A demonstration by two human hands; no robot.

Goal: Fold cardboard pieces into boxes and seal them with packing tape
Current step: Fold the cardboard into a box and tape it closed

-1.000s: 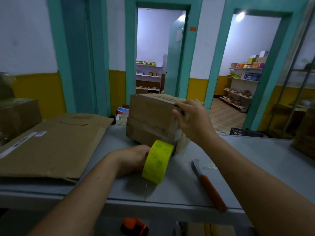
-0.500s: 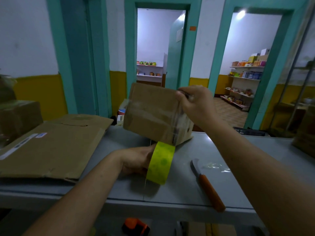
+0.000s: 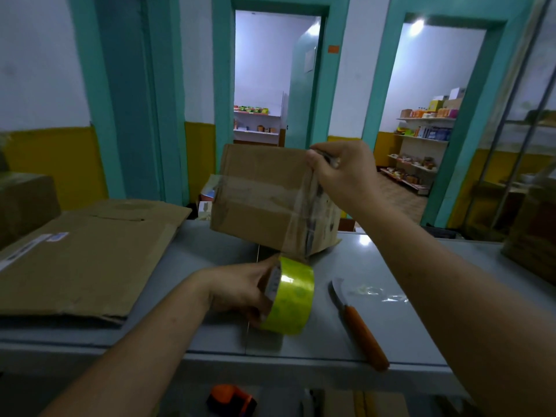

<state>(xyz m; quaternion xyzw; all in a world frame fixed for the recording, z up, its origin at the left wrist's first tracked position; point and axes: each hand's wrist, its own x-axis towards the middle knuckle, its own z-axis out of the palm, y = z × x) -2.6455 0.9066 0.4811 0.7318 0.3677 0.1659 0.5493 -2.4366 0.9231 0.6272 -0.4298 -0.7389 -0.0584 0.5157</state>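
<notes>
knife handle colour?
Orange: the knife handle lies on the grey table, clearest in the head view.

The orange and black object (image 3: 232, 401) is cut off by the bottom edge, the flattened cardboard (image 3: 75, 266) by the left. The fingers (image 3: 254, 315) of the left hand (image 3: 237, 291) are partly hidden behind the tape roll (image 3: 290, 299). Print on the box (image 3: 264, 203) is blurred.

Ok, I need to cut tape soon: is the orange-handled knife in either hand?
No, the orange-handled knife lies free on the grey table, right of the yellow tape roll.
</notes>
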